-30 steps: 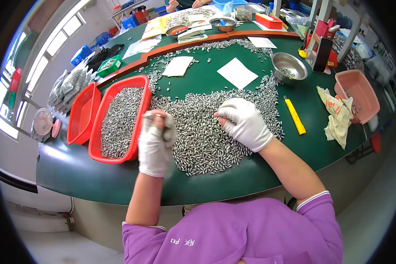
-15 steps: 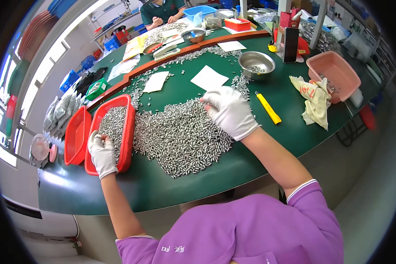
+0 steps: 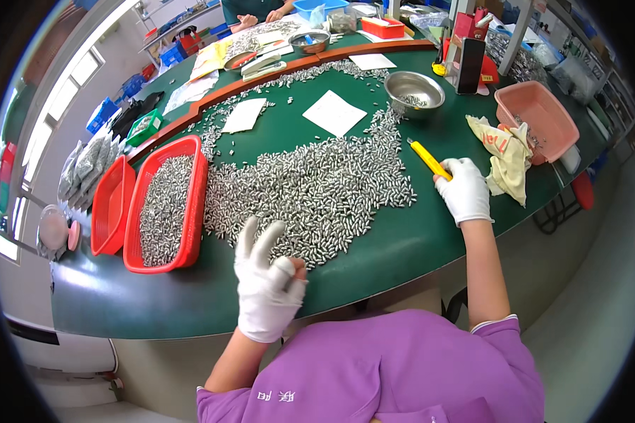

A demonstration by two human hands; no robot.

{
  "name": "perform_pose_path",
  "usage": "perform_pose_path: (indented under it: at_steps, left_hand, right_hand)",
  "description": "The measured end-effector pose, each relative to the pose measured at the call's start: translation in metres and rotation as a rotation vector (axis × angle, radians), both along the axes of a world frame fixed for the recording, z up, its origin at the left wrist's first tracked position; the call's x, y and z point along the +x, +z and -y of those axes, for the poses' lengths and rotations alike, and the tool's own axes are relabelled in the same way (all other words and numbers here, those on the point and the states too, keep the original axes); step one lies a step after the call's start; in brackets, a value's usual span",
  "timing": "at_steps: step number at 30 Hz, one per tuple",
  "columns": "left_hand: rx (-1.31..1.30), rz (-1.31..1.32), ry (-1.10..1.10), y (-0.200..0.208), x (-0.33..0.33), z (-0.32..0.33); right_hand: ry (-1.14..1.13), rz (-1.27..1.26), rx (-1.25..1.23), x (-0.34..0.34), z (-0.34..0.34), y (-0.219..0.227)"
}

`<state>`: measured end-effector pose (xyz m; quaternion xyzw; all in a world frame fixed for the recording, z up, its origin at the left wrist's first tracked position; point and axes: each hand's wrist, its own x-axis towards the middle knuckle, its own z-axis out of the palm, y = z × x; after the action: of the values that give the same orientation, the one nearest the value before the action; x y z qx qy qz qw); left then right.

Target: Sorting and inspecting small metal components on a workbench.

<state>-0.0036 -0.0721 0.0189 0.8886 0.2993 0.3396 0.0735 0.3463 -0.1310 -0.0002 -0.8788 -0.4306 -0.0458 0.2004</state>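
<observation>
Small silvery bullet-shaped metal pieces point(image 3: 310, 194) lie in a broad heap on the green table. Just off the heap's near edge is my left hand point(image 3: 268, 292), in a white glove. Two of its fingers stretch forward, while the thumb and forefinger curl together in a pinch; anything between them is hidden. To the right of the heap my right hand point(image 3: 466, 192), gloved too, closes its thumb and fingers on the near end of a yellow utility knife point(image 3: 426, 156). The knife lies at a slant with its tip pointing away. A red basket point(image 3: 199, 183) full of the pieces stands left of the heap.
A second red basket point(image 3: 100, 218) stands farther left. Paper sheets point(image 3: 335, 113) and a steel bowl point(image 3: 414, 88) lie beyond the heap. A pink tub point(image 3: 543, 116) and a pale cloth point(image 3: 506, 158) are at right. Another person's hands point(image 3: 261, 18) show across the table.
My left hand has come away from the red basket, rightward to the heap's near edge. My right hand has moved from over the heap to the right and taken hold of the utility knife.
</observation>
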Motion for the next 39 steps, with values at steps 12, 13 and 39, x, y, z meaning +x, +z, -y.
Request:
perform_pose_path:
  at_steps: [12,13,39]
  left_hand:
    - [-0.189,-0.185,0.026,-0.018,0.015,0.022]
    - [-0.188,-0.192,0.032,-0.019,0.016,0.023]
    - [-0.266,-0.168,0.030,-0.019,0.017,0.026]
  right_hand:
    - [0.597,-0.996,0.253,-0.092,0.082,0.017]
    - [0.641,-0.938,0.093,-0.097,0.091,0.022]
    - [0.876,-0.299,-0.112,-0.133,0.096,-0.002]
